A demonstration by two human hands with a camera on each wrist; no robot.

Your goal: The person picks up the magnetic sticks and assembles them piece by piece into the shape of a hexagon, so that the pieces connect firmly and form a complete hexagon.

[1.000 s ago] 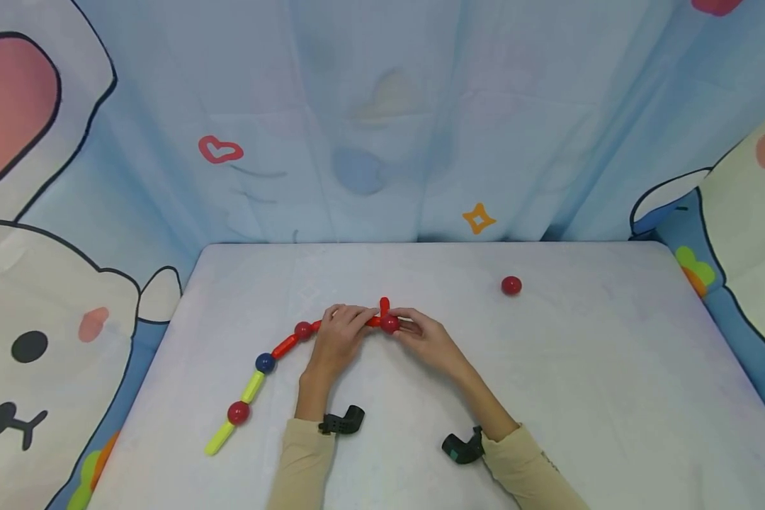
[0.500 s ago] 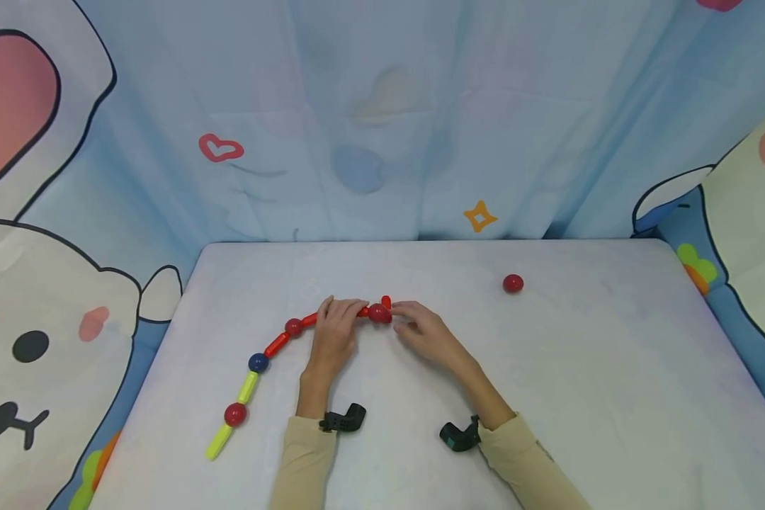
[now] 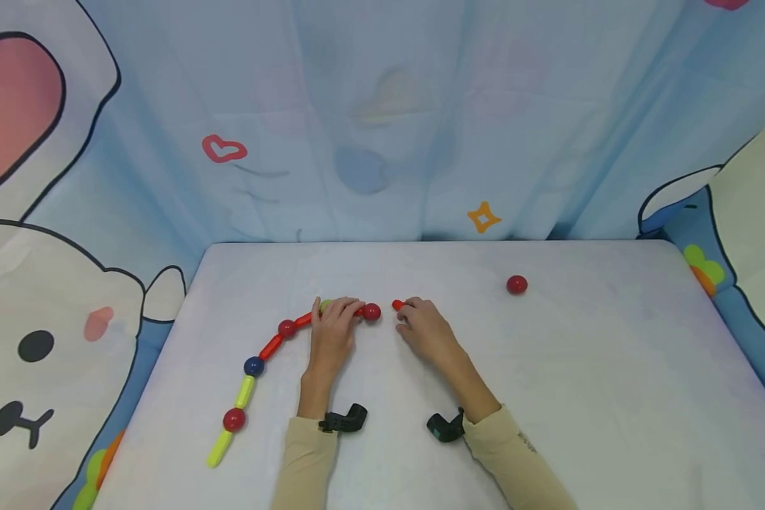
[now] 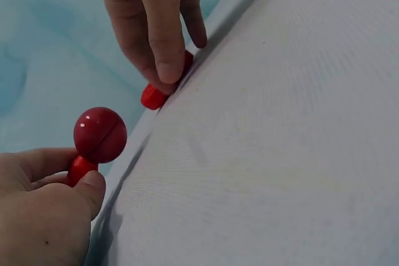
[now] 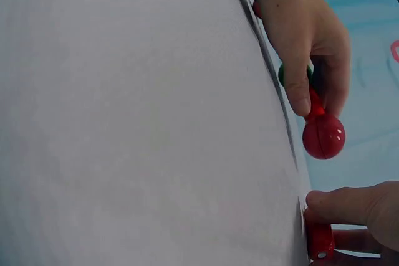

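Note:
My left hand [image 3: 333, 333] pinches a red rod [image 4: 81, 169] in a chain of rods and balls. A red ball [image 3: 371, 312] caps that rod's free end. Partly behind the left hand shows a green ball [image 5: 285, 76]. Down to the left, the chain runs through another red ball [image 3: 287, 328], a blue ball [image 3: 253, 366], yellow rods [image 3: 245, 391] and a larger red ball [image 3: 234, 419]. My right hand [image 3: 430, 333] pinches a separate red rod [image 5: 320, 240], at a short gap from the chain's end. Its far part is hidden by the fingers.
A loose red ball [image 3: 517, 285] lies toward the back right of the white table [image 3: 586, 382]. Behind the table hangs a blue printed curtain [image 3: 382, 142]. Each wrist wears a black camera [image 3: 346, 418].
The red rod has come away from the end ball and is in my right hand. The chain has shifted slightly left with my left hand, uncovering the green ball.

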